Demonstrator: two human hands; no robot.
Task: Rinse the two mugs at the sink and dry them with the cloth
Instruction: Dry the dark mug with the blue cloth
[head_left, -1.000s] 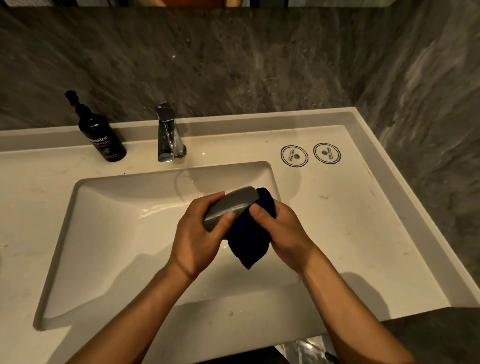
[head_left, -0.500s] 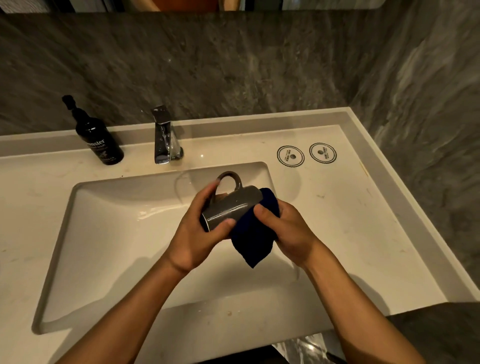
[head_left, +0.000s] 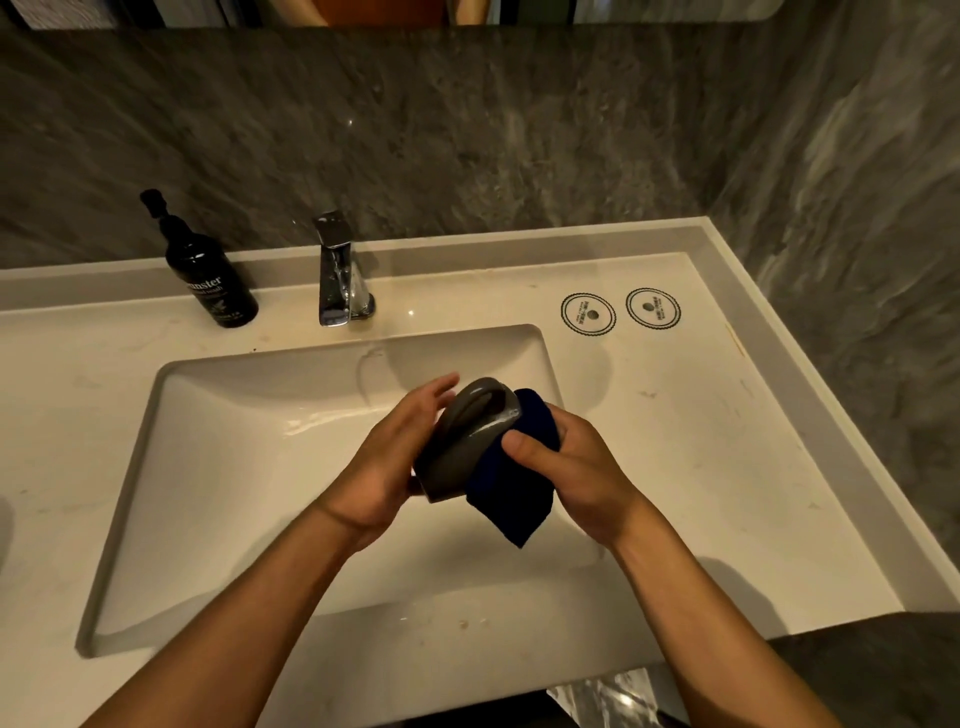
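Observation:
A grey mug (head_left: 467, 441) lies tilted on its side above the right half of the sink basin (head_left: 223, 493), its handle facing up toward me. My left hand (head_left: 395, 462) cups the mug from the left and below. My right hand (head_left: 576, 473) presses a dark blue cloth (head_left: 519, 483) against the mug's right side, thumb on top; the cloth's loose end hangs down. Only this one mug is in view.
A chrome tap (head_left: 337, 270) stands behind the basin, with no water running. A black pump bottle (head_left: 208, 270) sits left of it. Two round coasters (head_left: 588, 315) lie on the pale counter (head_left: 727, 467) at the back right. Dark stone walls close the back and right.
The mug has been turned in my hands: its handle came into sight at the top and now faces up toward me. The cloth stays against its right side.

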